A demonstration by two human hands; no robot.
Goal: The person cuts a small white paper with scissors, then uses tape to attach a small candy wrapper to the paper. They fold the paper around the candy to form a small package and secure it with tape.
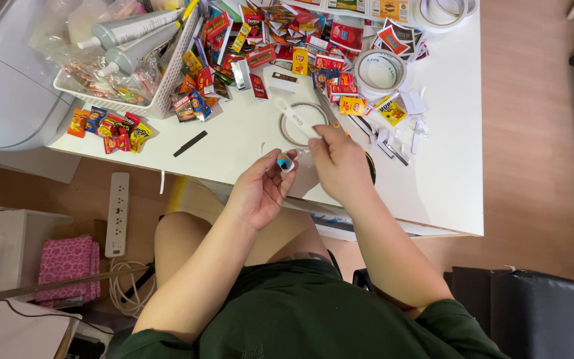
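Left hand [260, 189] pinches tiny blue packet [285, 161] between fingertips, held just above near bench [446, 166] edge. Right hand [340, 163] closed around white glue tube [295, 118], tip near packet. Tape ring [303, 123] on bench behind hands. Mini snack packets [111, 129] scattered left, white basket [167, 86] beside. Tape roll [380, 73] far right.

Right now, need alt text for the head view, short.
Seen from above, a seated person's left hand pinches a tiny blue packet while the right hand holds a white tube to it, over a white table. Heaps of miniature snack packets, tape rolls and a white basket lie behind.
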